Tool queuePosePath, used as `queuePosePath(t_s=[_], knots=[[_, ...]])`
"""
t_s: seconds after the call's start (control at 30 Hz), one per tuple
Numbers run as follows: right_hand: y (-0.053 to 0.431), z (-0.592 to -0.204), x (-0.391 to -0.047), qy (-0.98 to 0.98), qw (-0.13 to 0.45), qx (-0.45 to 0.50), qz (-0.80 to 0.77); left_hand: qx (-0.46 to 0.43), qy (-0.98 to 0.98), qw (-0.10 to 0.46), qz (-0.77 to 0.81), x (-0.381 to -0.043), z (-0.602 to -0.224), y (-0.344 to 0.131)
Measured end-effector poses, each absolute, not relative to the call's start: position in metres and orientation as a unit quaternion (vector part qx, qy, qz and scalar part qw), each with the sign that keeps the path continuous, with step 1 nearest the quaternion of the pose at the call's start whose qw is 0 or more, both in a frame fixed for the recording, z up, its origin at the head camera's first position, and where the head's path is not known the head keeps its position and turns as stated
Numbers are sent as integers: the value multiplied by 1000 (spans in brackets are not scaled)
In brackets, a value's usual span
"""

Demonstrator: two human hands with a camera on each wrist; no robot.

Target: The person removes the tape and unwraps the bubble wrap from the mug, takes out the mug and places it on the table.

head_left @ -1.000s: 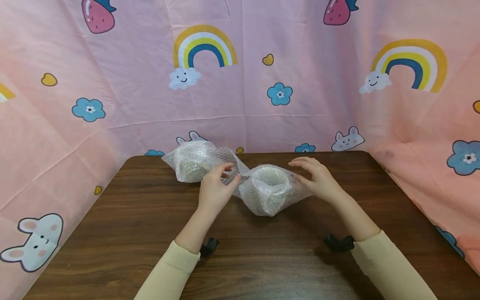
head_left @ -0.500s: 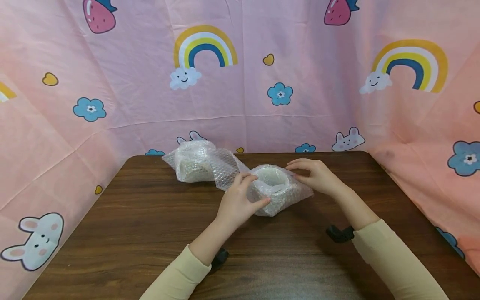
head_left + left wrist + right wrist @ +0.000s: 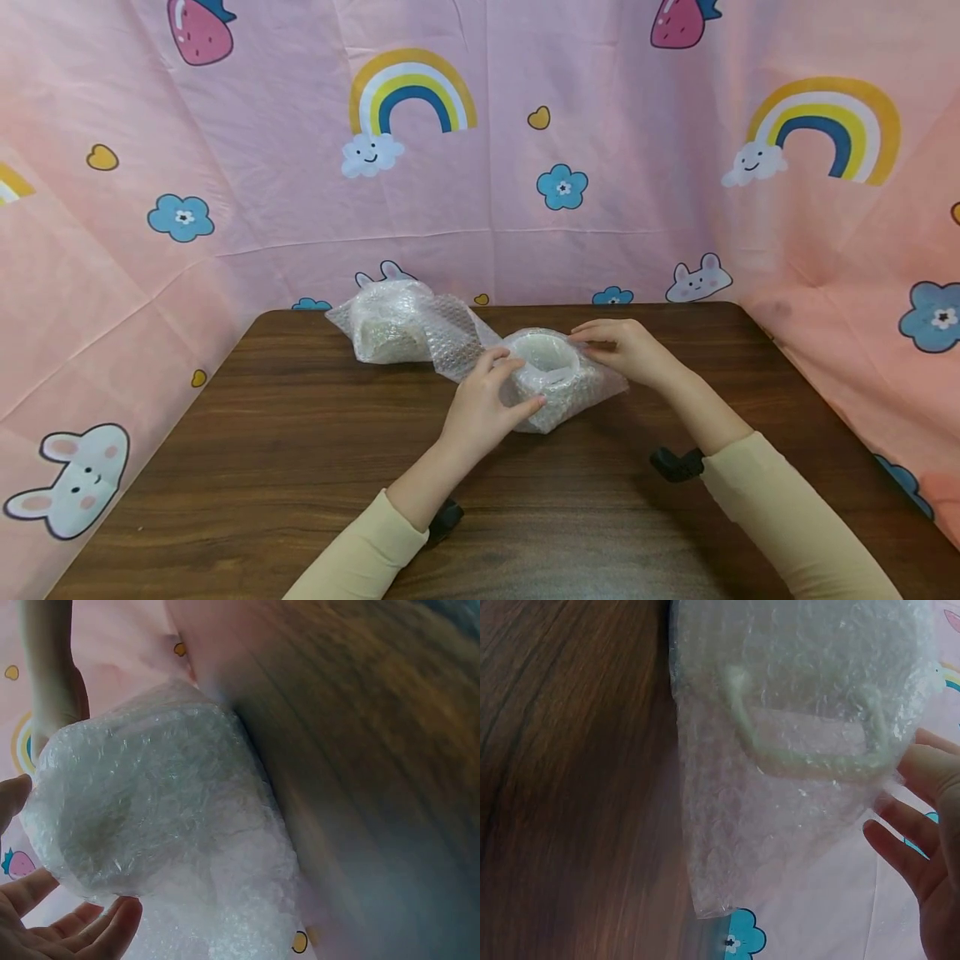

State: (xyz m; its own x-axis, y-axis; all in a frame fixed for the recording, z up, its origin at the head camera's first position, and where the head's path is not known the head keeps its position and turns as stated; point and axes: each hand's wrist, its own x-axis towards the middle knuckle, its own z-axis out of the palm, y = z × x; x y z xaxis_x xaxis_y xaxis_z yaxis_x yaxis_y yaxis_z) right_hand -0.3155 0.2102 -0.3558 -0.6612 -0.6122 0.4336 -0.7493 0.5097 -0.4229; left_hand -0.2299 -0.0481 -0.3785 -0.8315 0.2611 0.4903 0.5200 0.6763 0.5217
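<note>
A white mug (image 3: 558, 398) wrapped in bubble wrap stands upright with its round opening facing up. Its curved handle (image 3: 810, 765) shows through the wrap in the right wrist view, above a loose wrap corner. My left hand (image 3: 477, 408) holds the left side, thumb in front and fingers toward the back; in the left wrist view the thumb and fingers (image 3: 112, 930) span the wrapped body. On the right, my right hand (image 3: 630, 354) pinches the wrap close to the rim, with thumb and fingers at its edge in the right wrist view.
Another bubble-wrapped bundle (image 3: 390, 329) sits at the back left of the brown wooden table (image 3: 225, 492). A loose flap of bubble wrap (image 3: 456, 333) stretches between it and the mug. Pink patterned cloth (image 3: 487, 200) hangs behind and along both sides.
My left hand has moved right, from over the loose flap to the mug's left side. My right hand has shifted slightly in toward the rim. The mug has stayed in place.
</note>
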Motion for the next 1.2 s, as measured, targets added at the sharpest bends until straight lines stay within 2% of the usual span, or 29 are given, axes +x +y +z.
queuePosePath(t_s=[0.33,0.67,1.2], knots=[[204,-353,-314,-854,146,404,294,-209,-884,192,-372,-231,-383,-46],[202,-352,-316,-876,142,348,303,-217,-882,215,-359,-231,-383,-45],[203,-353,-328,-886,145,298,324,-211,-880,192,-379,-233,-382,-46]])
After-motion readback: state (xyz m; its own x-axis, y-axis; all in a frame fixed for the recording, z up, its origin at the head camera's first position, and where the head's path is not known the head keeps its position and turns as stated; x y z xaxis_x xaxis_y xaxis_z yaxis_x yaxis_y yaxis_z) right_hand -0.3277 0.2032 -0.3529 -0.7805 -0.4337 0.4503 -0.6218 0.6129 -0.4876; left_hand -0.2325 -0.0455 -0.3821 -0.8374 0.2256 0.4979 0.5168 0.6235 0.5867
